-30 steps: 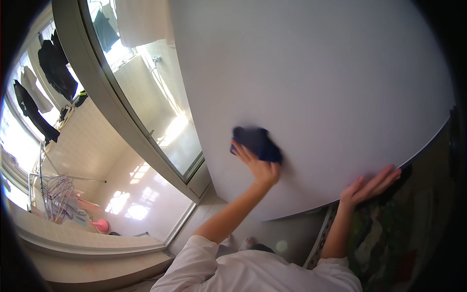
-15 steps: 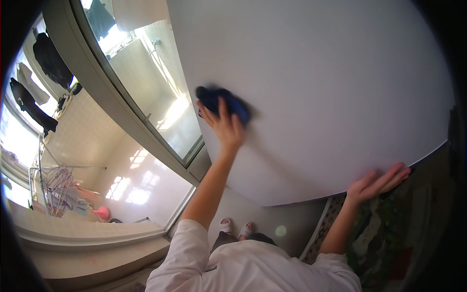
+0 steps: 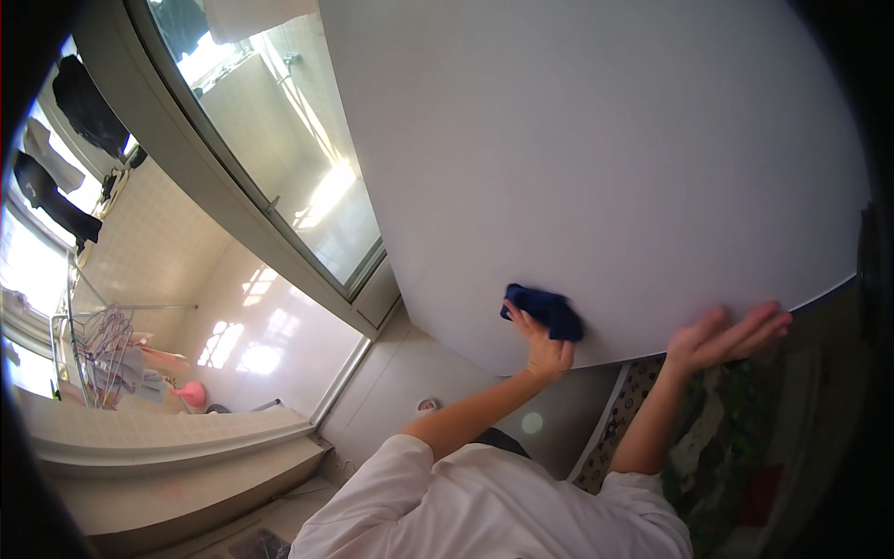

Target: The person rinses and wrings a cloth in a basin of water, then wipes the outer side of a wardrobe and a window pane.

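A large, smooth white panel [image 3: 596, 177] fills most of the upper right. Against its lower part, near the bottom edge, my left hand [image 3: 542, 349] presses a bunched dark blue cloth [image 3: 549, 312]. Its fingers lie partly over the fabric, and some fingertips are hidden by it. To the right, my right hand [image 3: 722, 340] rests by the panel's lower right edge. That hand has its fingers stretched out and holds nothing.
On the left stands a framed sliding glass door [image 3: 289, 140]. Beyond it, dark clothes [image 3: 56, 200] hang by a bright window, above a rack with hangers [image 3: 102, 345]. A raised sill [image 3: 177, 466] runs at lower left. A patterned mat [image 3: 619, 419] lies below the panel.
My left hand has slid the cloth down and right across the panel, from near its left edge to near its bottom edge. My right hand has stayed almost where it was.
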Motion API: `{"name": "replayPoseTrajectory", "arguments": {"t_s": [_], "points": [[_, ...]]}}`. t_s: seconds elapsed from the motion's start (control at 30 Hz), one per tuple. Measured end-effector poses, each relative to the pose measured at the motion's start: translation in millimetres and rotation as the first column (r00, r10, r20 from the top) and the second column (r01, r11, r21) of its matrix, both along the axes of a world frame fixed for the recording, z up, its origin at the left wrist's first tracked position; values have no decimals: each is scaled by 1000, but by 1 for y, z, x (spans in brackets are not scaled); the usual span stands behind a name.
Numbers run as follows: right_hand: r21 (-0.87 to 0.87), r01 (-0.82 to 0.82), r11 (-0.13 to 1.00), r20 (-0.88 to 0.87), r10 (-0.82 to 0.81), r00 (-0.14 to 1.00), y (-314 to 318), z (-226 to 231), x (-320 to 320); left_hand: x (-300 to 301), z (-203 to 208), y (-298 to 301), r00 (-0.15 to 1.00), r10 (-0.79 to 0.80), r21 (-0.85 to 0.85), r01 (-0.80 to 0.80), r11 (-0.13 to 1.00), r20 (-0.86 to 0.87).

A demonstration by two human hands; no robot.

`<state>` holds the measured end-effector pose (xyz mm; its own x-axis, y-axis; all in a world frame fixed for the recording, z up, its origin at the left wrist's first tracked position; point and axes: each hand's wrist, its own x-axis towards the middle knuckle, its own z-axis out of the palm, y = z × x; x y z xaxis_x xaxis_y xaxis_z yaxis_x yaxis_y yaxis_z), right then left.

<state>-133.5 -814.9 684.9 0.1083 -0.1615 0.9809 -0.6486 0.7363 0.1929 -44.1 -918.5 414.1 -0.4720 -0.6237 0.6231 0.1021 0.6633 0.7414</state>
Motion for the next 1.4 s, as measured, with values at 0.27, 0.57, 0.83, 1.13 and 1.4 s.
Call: {"name": "replayPoseTrajectory", "arguments": {"t_s": [0.27,0.57,0.83,1.13,1.4], "points": [[12,-9,1000,-1,9,1000,3,1,2,9,128,-153,957,179,-497,-272,824,-226],[8,69,998,41,-69,997,-1,-2,2,1,41,-168,853,484,345,-402,848,-195],[28,65,998,7,-65,998,5,-3,0,3,57,2,995,-42,-165,27,986,-88],[-7,93,996,74,-93,993,0,-4,7,13,194,-189,901,334,-384,-422,821,-277],[29,93,995,-20,-93,995,-3,-1,1,35,110,-304,843,455,264,-387,884,-288]]}}
